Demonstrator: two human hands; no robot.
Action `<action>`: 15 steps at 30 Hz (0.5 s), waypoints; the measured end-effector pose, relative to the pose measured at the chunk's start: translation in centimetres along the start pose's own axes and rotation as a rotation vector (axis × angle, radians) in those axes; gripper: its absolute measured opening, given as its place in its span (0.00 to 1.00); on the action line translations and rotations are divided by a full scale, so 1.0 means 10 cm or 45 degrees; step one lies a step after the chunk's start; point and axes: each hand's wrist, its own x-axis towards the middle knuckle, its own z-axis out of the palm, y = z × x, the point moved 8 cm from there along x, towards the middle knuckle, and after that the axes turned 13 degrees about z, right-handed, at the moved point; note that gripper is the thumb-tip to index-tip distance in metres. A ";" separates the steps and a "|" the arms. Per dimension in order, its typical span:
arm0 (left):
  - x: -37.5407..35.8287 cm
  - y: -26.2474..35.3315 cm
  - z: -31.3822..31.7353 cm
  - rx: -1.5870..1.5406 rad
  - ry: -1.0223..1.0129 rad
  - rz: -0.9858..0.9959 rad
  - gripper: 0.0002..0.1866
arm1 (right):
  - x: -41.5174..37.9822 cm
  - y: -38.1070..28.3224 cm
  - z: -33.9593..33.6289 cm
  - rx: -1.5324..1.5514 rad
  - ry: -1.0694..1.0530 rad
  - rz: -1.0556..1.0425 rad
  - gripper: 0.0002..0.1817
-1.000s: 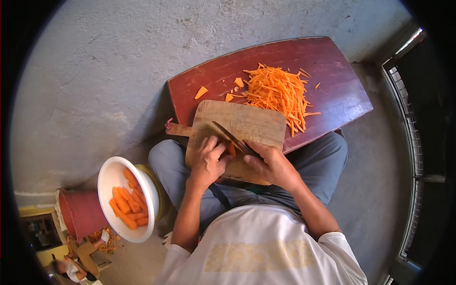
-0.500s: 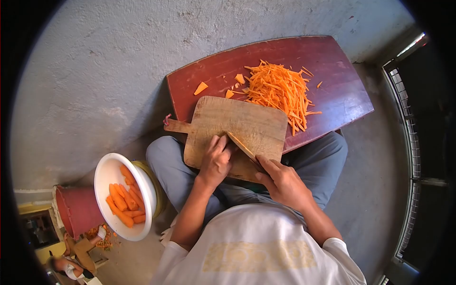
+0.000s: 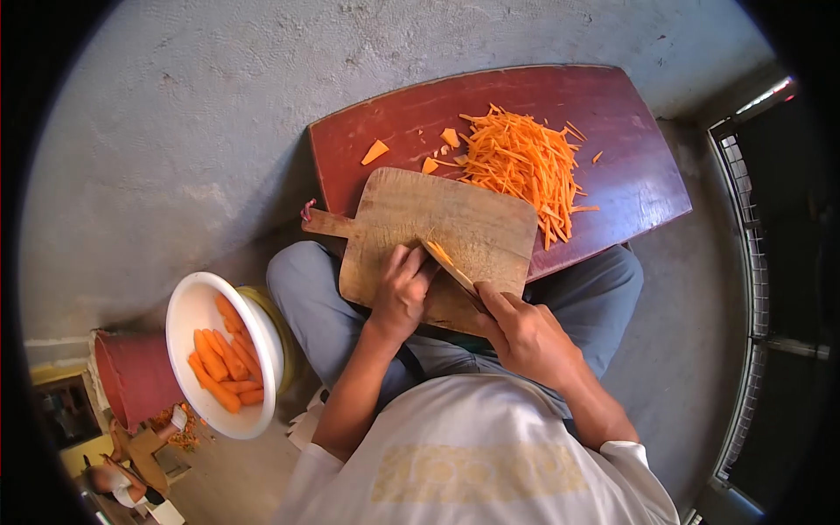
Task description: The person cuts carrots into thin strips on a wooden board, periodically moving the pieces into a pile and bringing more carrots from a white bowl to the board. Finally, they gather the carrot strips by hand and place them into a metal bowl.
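Observation:
A wooden cutting board (image 3: 455, 214) with a short handle rests across my lap, overlapping the edge of the low red table. My right hand (image 3: 529, 337) grips a knife (image 3: 462, 278), its blade slanting up and left over the board. Thin carrot strips (image 3: 440, 253) lie along the blade. Beside the blade, my left hand (image 3: 405, 287) is closed with curled fingers against the board, holding a carrot piece that the fingers mostly hide. Beyond the board, a large pile of carrot strips (image 3: 523, 166) sits on the table, with several flat carrot offcuts (image 3: 375, 152) to its left.
At my left stands a white bowl (image 3: 178, 341) holding several peeled carrots (image 3: 210, 354), beside a red bucket (image 3: 131, 376). The red table (image 3: 612, 166) stands near a grey wall (image 3: 175, 157). Another person (image 3: 122, 481) is at the lower left, near scraps on the floor.
More carrot strips show along the knife blade. The board and the table's contents appear slightly shifted right and the bowl slightly left. Both hands keep nearly the same place.

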 end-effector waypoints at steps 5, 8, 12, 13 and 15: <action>-0.14 -0.05 0.09 0.093 -0.045 0.040 0.23 | 0.23 0.00 0.16 -0.008 0.069 -0.105 0.22; -0.05 -0.03 0.02 0.057 0.036 0.069 0.22 | 0.05 -0.04 0.04 0.017 0.066 -0.111 0.19; -0.08 -0.01 0.01 0.018 0.039 0.025 0.22 | 0.11 0.01 0.12 0.023 0.063 -0.069 0.19; -0.10 -0.02 0.04 0.053 0.017 0.033 0.22 | 0.21 0.02 0.17 0.024 0.064 -0.084 0.20; -0.13 -0.03 0.06 0.098 0.017 0.078 0.22 | 0.20 -0.01 0.16 0.050 0.074 -0.102 0.20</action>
